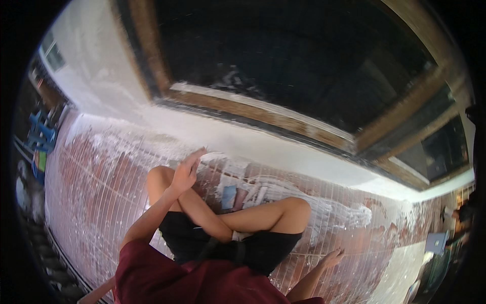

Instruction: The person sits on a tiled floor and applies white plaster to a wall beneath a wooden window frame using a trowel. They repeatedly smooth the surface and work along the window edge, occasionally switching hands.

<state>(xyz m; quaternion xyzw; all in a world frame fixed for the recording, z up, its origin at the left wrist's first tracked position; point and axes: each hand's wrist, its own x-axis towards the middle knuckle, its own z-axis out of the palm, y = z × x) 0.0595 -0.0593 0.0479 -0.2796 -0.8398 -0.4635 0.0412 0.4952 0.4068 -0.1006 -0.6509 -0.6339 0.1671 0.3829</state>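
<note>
**A:** So from where I'm standing, the person's sitting cross-legged on the floor (101, 202), dark shorts (263, 253), red shirt (167, 278). Nearest bit: the right hand (331, 258) is flat down on the tiles by the right knee, fingers spread, gripping nothing, just propping.

**B:** And the other one?

**A:** The left hand (186, 169) is lifted past the left knee, fingers straight and together, open, also holding nothing. No tool in it that I can see. It's up close to the white wall (243, 139), near where the wall meets the floor.

**B:** How far along does it look?

**A:** My guess, the wall band below the wooden window frame (283, 119) is already coated white. What's left is the mess: white splatter all over the floor, thickest just beyond the left hand, plus some scraps (243, 195) lying past the shins.

**B:** So cleanup not done?

**A:** Doesn't look started, honestly. Frame's got white smears on it too.
</note>
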